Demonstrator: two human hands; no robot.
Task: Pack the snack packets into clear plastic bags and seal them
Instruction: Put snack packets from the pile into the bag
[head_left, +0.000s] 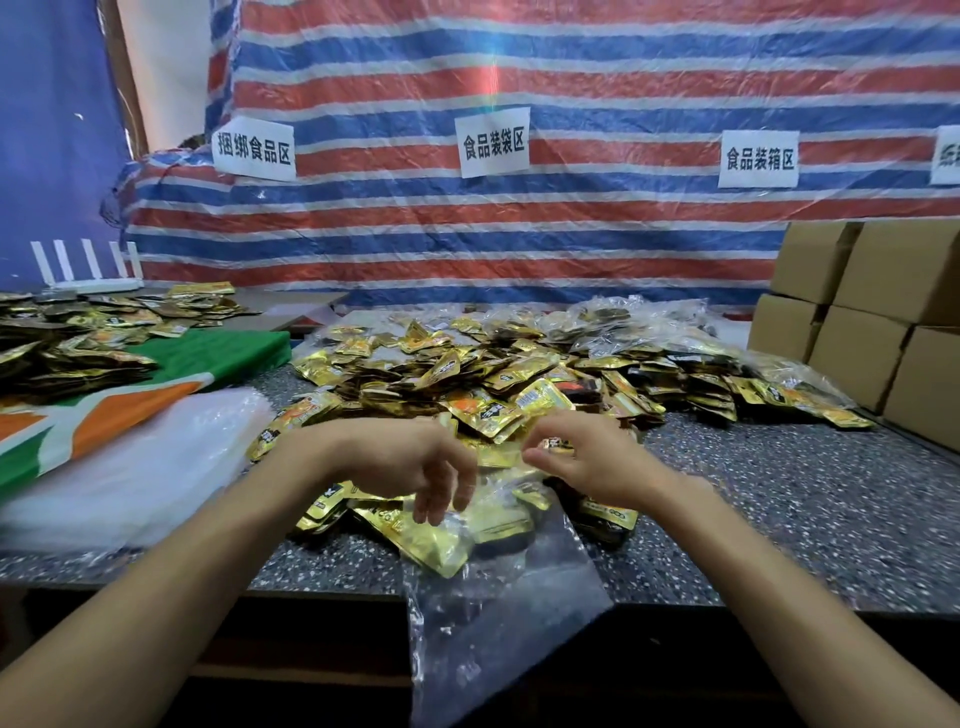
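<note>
The right hand (582, 460) pinches a snack packet (558, 444) above the part-filled clear bag (493, 623) at the table (779, 493) edge, while the left hand (415, 467) droops at its mouth, grip unclear, and should hold it wide for loading.

Left hand (410, 462), right hand (589, 460) over clear bag (509, 623); packet pile (467, 374) behind.

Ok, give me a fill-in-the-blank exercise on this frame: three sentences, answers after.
1. The right hand pinches a small gold ____.
2. Cardboard boxes are stacked at the table's ____ end.
3. The tarp behind has red, white and ____ stripes.
Answers: packet; right; blue.
</note>
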